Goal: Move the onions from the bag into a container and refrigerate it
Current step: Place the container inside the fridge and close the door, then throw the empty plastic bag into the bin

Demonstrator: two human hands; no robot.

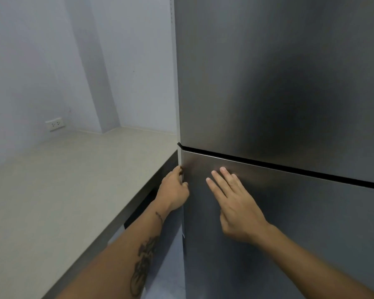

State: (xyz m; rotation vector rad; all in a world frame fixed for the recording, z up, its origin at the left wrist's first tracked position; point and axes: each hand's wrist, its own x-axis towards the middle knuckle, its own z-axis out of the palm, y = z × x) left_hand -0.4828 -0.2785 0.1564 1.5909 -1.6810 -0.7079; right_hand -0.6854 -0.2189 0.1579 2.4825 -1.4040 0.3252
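Note:
A tall steel refrigerator fills the right of the view, with an upper door (279, 72) and a lower door (311, 223) split by a dark gap. Both doors look closed. My left hand (174, 188) curls its fingers around the left edge of the lower door, just below the gap. My right hand (233, 201) lies flat on the lower door's front, fingers spread and pointing up-left. No onions, bag or container are in view.
A pale countertop (63, 190) with a dark front edge runs along the left, butting against the refrigerator's side. A white wall socket (55, 124) sits on the grey wall above it. A dark gap below the counter lies beside my left forearm.

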